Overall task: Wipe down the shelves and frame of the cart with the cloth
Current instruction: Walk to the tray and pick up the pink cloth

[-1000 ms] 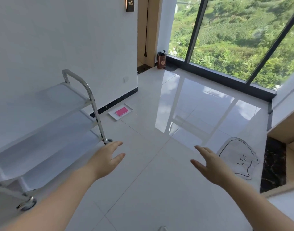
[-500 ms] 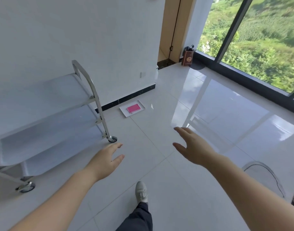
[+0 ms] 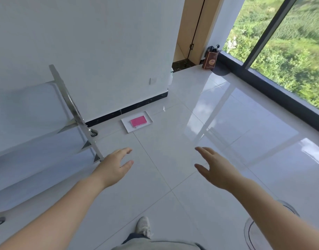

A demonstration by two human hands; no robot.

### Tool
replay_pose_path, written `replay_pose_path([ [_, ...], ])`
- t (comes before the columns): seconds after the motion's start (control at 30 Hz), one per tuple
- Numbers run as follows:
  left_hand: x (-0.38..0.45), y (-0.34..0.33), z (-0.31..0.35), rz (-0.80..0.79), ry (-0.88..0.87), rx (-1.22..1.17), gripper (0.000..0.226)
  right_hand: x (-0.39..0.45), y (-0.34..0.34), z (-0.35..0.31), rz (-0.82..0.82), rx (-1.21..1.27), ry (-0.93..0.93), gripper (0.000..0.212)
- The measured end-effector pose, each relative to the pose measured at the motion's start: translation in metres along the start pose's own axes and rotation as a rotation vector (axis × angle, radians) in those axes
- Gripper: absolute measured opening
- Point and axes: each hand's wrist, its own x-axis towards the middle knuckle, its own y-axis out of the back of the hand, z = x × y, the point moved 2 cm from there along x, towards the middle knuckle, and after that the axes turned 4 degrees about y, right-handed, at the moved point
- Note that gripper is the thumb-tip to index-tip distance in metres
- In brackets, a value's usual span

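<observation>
Both hands [image 3: 166, 168] spread, empty; pink cloth [image 3: 138, 121] well ahead, cart [image 3: 46, 134] left.

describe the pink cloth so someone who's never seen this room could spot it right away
Start at the steel cart against the white wall, then follow the dark baseboard toward the window. A flat white tray lies on the floor just past the cart's wheel, and the pink cloth sits folded in it. It is the only bright pink item on the pale tiles.

A steel cart [image 3: 46, 134] with tiered shelves stands on castors by the wall at left; a folded pink cloth [image 3: 138, 121] lies flat in a white tray [image 3: 127, 126] just beyond it.
</observation>
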Motion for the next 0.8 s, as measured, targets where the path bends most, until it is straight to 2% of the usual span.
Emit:
replay_pose_path([
  [0.23,0.084,-0.007,0.038,0.050,0.017,0.041,0.045,0.080,0.019,0.079,-0.053,0.003,0.012,0.058],
  [0.57,0.210,-0.056,0.114,0.201,0.171,-0.008,0.045,0.244,0.077,0.202,-0.089,-0.042,0.235,0.056],
  [0.8,0.238,-0.064,0.135,0.306,0.355,-0.123,0.045,0.354,0.113,0.216,-0.163,-0.087,0.447,0.055],
])
